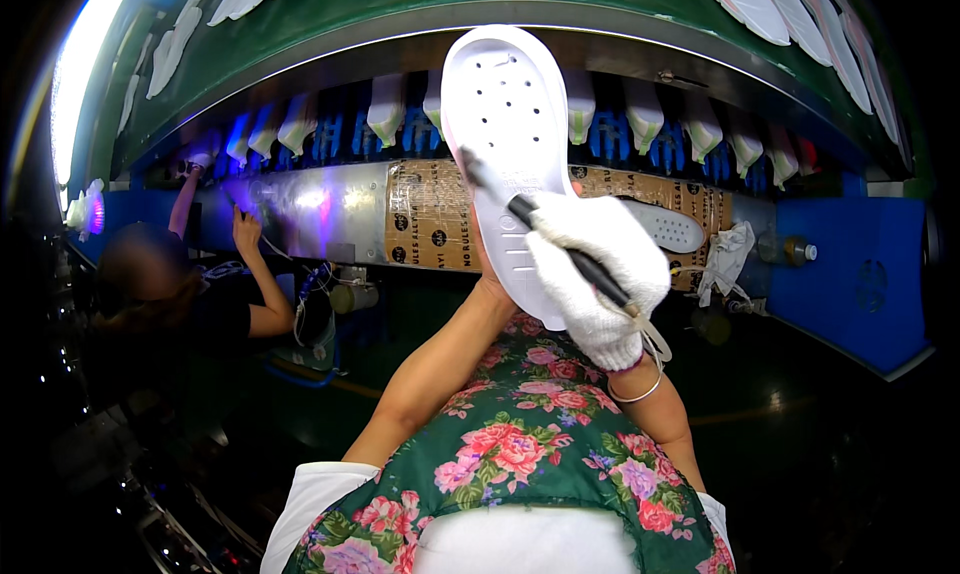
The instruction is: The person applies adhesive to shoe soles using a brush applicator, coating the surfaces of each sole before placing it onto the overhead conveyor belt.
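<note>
A white shoe sole (510,114) with several small dark holes at its toe end is held up in front of me. My left hand (488,264), bare and mostly hidden behind the sole, grips it from underneath near the middle. My right hand (600,264) wears a white knitted glove and is closed around a brush (522,210) with a black handle. The brush's blurred tip lies over the sole's left edge; whether it touches cannot be made out. A light cord trails from the handle end by my wrist.
Beyond is a metal bench partly covered with brown printed cardboard (435,214); another perforated sole (668,227) lies there beside a white cloth (728,259). White soles (386,112) hang in a row behind. More lie on the green upper shelf (600,6). A co-worker's hand (246,230) is at left.
</note>
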Demonstrator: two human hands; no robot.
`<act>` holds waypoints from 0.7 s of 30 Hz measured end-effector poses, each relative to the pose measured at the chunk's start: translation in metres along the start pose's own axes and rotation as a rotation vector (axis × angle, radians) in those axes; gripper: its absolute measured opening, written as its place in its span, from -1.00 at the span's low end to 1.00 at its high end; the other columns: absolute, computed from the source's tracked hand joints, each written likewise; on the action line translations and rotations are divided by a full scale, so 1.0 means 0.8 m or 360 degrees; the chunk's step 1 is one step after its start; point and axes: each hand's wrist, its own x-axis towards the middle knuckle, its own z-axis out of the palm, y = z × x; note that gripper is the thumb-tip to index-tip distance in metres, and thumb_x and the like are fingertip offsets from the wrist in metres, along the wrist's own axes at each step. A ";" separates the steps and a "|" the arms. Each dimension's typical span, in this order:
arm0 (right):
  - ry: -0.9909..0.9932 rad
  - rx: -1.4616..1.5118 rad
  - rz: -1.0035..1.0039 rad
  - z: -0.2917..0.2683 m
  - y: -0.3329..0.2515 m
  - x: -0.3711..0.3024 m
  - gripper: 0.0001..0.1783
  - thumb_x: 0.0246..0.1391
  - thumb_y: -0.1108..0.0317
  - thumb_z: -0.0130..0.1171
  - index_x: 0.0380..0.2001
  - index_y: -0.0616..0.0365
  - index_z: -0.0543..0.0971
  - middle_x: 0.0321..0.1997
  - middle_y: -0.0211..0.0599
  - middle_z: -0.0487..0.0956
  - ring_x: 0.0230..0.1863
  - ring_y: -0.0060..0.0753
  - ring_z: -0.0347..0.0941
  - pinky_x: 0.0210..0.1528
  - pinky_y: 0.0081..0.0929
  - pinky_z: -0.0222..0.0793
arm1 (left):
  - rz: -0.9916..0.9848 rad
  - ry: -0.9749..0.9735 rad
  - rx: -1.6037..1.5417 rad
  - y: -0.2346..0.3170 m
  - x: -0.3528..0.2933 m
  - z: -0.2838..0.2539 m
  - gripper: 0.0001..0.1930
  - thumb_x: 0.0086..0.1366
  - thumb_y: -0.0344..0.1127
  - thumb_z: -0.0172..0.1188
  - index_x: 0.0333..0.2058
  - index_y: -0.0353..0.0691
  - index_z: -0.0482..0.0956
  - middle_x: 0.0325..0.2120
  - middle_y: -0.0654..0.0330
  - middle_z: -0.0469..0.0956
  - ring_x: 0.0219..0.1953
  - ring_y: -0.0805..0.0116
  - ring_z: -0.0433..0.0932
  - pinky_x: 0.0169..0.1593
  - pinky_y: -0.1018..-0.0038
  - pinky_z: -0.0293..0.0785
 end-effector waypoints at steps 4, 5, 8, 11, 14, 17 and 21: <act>-0.0117 -0.0344 -0.0326 0.001 0.003 -0.003 -0.77 -0.07 0.58 0.38 -0.26 0.22 0.71 -0.18 -0.11 0.72 -0.21 -0.13 0.67 -0.10 -0.33 0.55 | 0.0003 0.0124 0.0239 0.007 -0.003 0.002 -0.05 0.27 0.48 -0.03 0.39 -0.16 0.16 0.18 -0.12 0.39 0.20 -0.16 0.43 0.23 -0.08 0.45; -0.0113 -0.0368 -0.0350 0.005 0.001 -0.006 -0.76 -0.07 0.58 0.38 -0.25 0.22 0.72 -0.18 -0.12 0.72 -0.20 -0.11 0.67 -0.09 -0.32 0.55 | -0.0045 0.0105 0.0283 0.006 -0.002 0.011 -0.02 0.26 0.52 -0.06 0.38 -0.17 0.17 0.17 -0.11 0.40 0.15 -0.21 0.47 0.17 -0.11 0.50; -0.0272 0.0018 -0.0142 0.005 -0.003 -0.006 -0.75 -0.05 0.55 0.38 -0.21 0.20 0.72 -0.19 -0.10 0.72 -0.17 -0.14 0.67 -0.05 -0.30 0.55 | -0.0068 0.0150 0.0378 0.004 -0.003 0.031 0.02 0.23 0.59 -0.10 0.36 -0.19 0.18 0.17 -0.08 0.42 0.06 -0.33 0.53 0.06 -0.18 0.58; -0.0058 -0.0103 -0.0101 -0.004 0.014 -0.011 -0.71 -0.09 0.57 0.40 -0.21 0.19 0.72 -0.22 -0.14 0.71 -0.19 -0.14 0.67 -0.06 -0.30 0.55 | 0.0006 0.0170 0.0349 0.005 0.001 0.025 0.05 0.21 0.61 -0.10 0.37 -0.19 0.19 0.17 -0.07 0.44 0.16 -0.35 0.45 0.11 -0.26 0.52; -0.0242 -0.0317 -0.0330 0.003 0.003 -0.014 -0.69 -0.13 0.58 0.40 -0.21 0.17 0.72 -0.23 -0.16 0.71 -0.19 -0.12 0.67 -0.07 -0.30 0.55 | -0.0086 0.0066 0.0284 0.010 0.008 0.024 0.06 0.20 0.62 -0.10 0.37 -0.20 0.19 0.16 -0.07 0.45 0.16 -0.36 0.44 0.12 -0.29 0.49; -0.0234 -0.0079 -0.0341 0.007 -0.002 -0.008 -0.70 -0.13 0.59 0.40 -0.23 0.16 0.72 -0.24 -0.15 0.71 -0.20 -0.13 0.67 -0.12 -0.32 0.55 | -0.0248 -0.0253 0.0436 0.010 0.012 0.033 0.10 0.16 0.64 -0.06 0.36 -0.23 0.21 0.15 -0.13 0.46 0.14 -0.33 0.48 0.11 -0.29 0.50; -0.0130 0.0001 -0.0099 -0.005 0.012 -0.018 -0.76 -0.10 0.59 0.39 -0.28 0.22 0.70 -0.24 -0.17 0.71 -0.25 -0.20 0.67 -0.20 -0.36 0.54 | -0.0124 -0.0263 0.0405 0.019 0.019 0.017 0.14 0.11 0.66 -0.02 0.34 -0.26 0.21 0.11 -0.32 0.44 0.17 -0.29 0.47 0.10 -0.27 0.52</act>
